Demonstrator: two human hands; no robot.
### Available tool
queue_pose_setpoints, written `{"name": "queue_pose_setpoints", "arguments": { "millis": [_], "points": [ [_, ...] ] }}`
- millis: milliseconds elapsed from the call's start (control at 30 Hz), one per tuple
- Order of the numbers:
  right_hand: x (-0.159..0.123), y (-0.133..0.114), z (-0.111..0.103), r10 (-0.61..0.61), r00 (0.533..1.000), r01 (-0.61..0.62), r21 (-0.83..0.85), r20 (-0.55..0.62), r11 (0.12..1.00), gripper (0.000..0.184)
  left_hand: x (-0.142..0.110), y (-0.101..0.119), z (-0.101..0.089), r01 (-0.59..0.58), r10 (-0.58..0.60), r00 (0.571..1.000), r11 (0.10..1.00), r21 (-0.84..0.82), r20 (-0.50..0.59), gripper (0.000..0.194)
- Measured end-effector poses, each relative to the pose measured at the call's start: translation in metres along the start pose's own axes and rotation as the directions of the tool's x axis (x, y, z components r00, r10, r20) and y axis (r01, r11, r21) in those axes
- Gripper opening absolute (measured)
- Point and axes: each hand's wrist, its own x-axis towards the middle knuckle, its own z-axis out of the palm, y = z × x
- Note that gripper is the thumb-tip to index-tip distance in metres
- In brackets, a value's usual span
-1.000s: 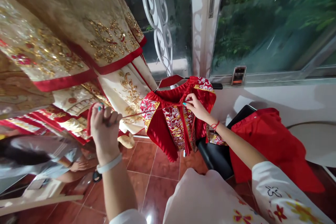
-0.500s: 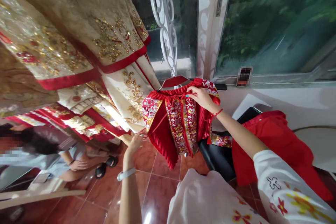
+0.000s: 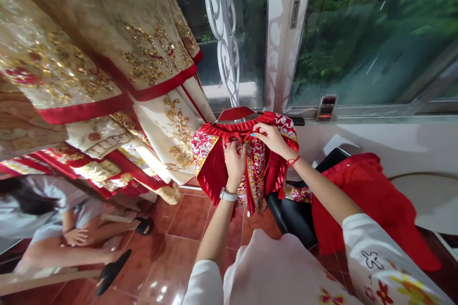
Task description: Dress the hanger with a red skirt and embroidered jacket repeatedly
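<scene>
Pinching thin red cord with right hand; curling left hand, can't tell if gripping. On flat red hanger: shiny red skirt with silver-gold stitching, probably soft, light. Hold by gathered waist.

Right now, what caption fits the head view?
Left hand and right hand at the top of a hanging red embroidered garment.

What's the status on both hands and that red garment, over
Left hand and right hand at red garment, near its gathered top; exact grip unclear. Garment hanging on red hanger. Left hand hides part of garment.
</scene>
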Motion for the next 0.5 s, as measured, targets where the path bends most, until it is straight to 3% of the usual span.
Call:
{"name": "queue_pose_setpoints", "arguments": {
  "millis": [100,200,267,333,500],
  "points": [
    [-0.001,0.002,0.000,-0.001,1.000,0.001,-0.023,-0.004,1.000,0.022,0.004,-0.006,-0.008,0.113,-0.088,0.992,0.944,-0.309,0.093,0.009],
    [-0.006,0.008,0.003,0.005,0.999,-0.004,-0.025,0.035,1.000,0.018,0.005,-0.008,-0.025,0.359,-0.196,0.921,0.759,-0.543,0.336,0.030],
    [-0.011,0.012,0.005,0.017,0.998,-0.017,0.000,0.065,1.000,0.027,0.005,-0.010,-0.038,0.507,-0.197,0.835,0.642,-0.576,0.514,0.040],
    [-0.014,0.013,0.005,0.011,0.996,-0.012,0.006,0.085,1.000,0.036,0.010,-0.011,-0.051,0.592,-0.207,0.768,0.591,-0.548,0.607,0.042],
    [0.001,-0.006,-0.019,-0.096,0.992,0.104,-0.096,0.080,0.990,0.040,0.045,0.000,-0.089,0.696,-0.298,0.689,0.528,-0.487,0.661,0.027]
  ]
}}
